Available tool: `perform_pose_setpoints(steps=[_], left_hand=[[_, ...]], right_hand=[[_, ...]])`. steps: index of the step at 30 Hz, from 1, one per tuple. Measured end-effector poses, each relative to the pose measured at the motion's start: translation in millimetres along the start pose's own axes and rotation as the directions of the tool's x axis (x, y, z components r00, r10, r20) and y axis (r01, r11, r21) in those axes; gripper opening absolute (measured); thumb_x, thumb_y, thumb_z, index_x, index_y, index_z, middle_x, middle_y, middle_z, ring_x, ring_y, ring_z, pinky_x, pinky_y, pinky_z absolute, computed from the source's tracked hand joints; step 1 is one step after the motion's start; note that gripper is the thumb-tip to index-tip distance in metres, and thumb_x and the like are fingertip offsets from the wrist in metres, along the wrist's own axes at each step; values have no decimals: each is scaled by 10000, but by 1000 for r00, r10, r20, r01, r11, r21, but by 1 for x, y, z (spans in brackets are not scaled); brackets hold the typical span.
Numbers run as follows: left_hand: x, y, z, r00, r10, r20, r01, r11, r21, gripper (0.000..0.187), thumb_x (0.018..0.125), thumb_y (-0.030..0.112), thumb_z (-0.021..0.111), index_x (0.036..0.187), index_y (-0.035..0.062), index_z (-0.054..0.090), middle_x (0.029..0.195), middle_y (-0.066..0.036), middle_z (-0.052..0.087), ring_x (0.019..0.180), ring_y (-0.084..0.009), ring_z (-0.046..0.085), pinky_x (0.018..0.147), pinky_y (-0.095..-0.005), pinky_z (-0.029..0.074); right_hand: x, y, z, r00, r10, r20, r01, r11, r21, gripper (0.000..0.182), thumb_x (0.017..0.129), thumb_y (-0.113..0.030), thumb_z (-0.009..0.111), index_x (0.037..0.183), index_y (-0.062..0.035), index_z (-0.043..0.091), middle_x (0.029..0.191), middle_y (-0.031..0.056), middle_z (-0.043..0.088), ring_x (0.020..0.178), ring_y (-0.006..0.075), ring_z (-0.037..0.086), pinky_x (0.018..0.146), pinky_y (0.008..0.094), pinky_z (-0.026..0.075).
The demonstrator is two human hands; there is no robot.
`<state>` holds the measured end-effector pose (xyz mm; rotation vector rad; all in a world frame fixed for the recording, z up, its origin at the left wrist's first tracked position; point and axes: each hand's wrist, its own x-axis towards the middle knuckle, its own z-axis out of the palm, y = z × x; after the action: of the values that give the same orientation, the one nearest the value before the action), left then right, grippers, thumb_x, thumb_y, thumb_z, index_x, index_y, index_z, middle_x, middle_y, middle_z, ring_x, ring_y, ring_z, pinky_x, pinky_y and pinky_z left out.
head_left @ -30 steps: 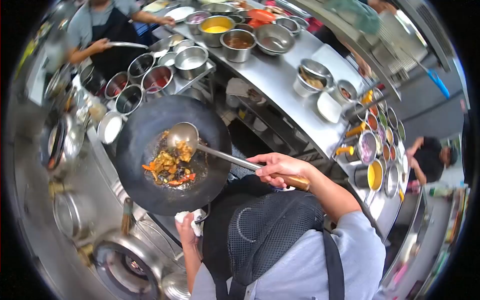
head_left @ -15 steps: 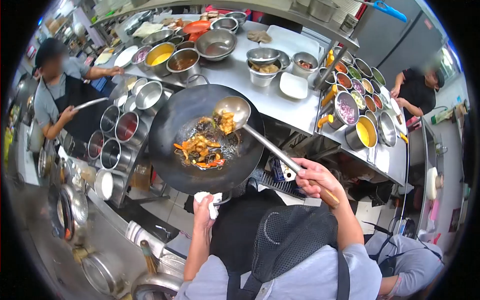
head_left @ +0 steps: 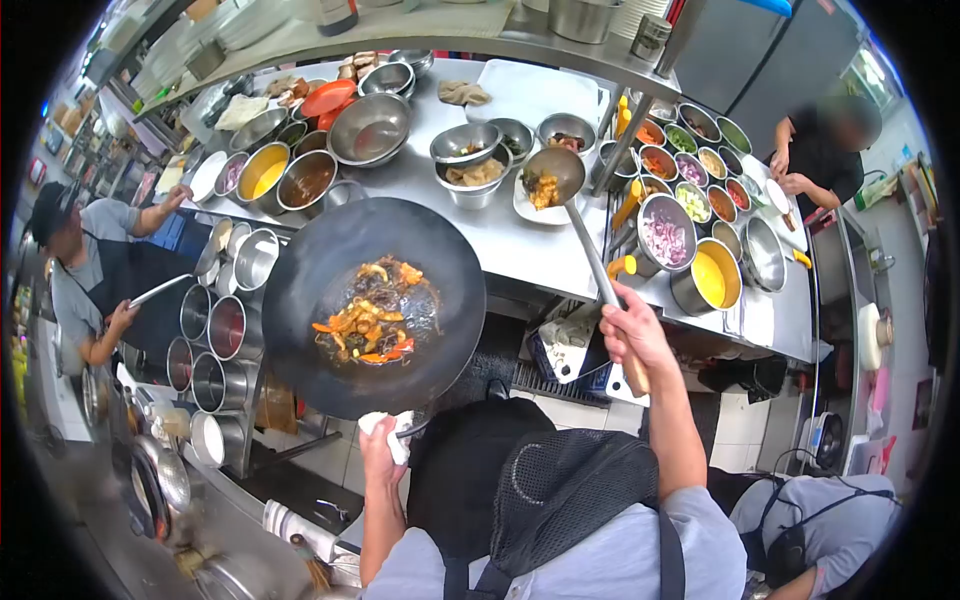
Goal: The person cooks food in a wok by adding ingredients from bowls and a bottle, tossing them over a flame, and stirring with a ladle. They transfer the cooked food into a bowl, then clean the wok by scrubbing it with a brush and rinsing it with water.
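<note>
A black wok hangs in front of me, with stir-fried food of browned pieces, dark strips and orange-red slices in its middle. My left hand is closed on the wok's handle at the near rim, with a folded white cloth in the grip. In my right hand is the wooden grip of a long metal ladle, the fingers wrapped round it. The ladle's bowl is over a white plate on the steel counter, and a portion of the same food lies in the bowl. The bowl partly hides the plate.
Metal bowls stand beside the plate, beneath an overhead shelf. Several ingredient containers crowd the right counter. Steel pots sit left of the wok. One co-worker stands at left, another at far right, a third behind me.
The ladle has moved right, from above the wok to over the white plate, carrying food. The wok has shifted slightly left and down in view; the camera has turned somewhat.
</note>
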<state>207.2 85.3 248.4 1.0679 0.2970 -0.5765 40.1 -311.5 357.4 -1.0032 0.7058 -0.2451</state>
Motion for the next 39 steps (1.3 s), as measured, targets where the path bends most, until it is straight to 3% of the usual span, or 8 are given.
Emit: perform_pose_setpoints(steps=[7,20,22,29,33,35,37,39], left_hand=[[-1,14,9,999,-3,-42,3,1000,5,62,895,37,566,903,68,513,746,-40,566,604,-153,602,489,-292,491],[-3,29,-26,995,-86,44,84,995,48,75,890,40,574,906,82,513,799,-35,563,641,-140,583,503,-289,463],[-3,30,-31,993,-89,73,85,994,62,73,891,42,575,912,80,516,792,-36,562,635,-141,582,501,-288,462],[-1,32,-37,980,-103,170,88,992,95,82,892,43,581,939,64,517,754,-43,559,618,-150,586,506,-288,474],[0,33,-26,986,-90,143,81,994,71,54,902,54,568,894,77,519,738,-30,557,599,-146,600,484,-278,495],[9,28,-34,986,-71,150,62,996,62,41,905,55,568,913,72,531,752,-41,573,599,-149,605,480,-280,496],[18,24,-44,966,-139,218,119,988,102,113,915,16,552,1008,71,521,862,-48,586,744,-147,618,604,-303,514],[20,25,-42,962,-144,232,119,986,118,131,916,17,563,1020,75,508,857,-52,590,670,-146,611,536,-298,507]], right_hand=[[25,51,-11,989,-10,-150,-37,951,-307,662,952,-125,597,1529,-124,272,684,18,530,439,97,494,361,272,433],[-56,77,25,957,-73,-280,-73,876,-477,648,944,-119,586,1530,-111,311,709,58,565,451,117,521,407,294,446],[-56,80,34,924,-248,-291,-100,577,-811,623,924,-106,593,1504,-120,363,798,199,656,553,235,639,559,403,528],[-48,109,27,828,-533,-176,13,333,-943,602,912,-106,614,1478,-121,411,903,278,681,806,355,707,748,425,525],[-47,111,30,849,-442,-288,23,576,-817,640,922,-85,614,1505,-74,352,770,184,663,546,199,637,539,361,508],[-47,116,32,868,-375,-326,193,859,-474,656,948,-100,604,1530,-78,302,667,57,584,443,99,525,398,283,425],[-57,109,43,884,-359,-300,268,915,-303,677,964,-98,594,1545,-74,246,617,0,508,412,79,474,346,244,395],[-76,101,50,901,-353,-254,295,925,-238,662,965,-84,584,1542,-73,259,619,5,514,409,76,471,349,229,383]])
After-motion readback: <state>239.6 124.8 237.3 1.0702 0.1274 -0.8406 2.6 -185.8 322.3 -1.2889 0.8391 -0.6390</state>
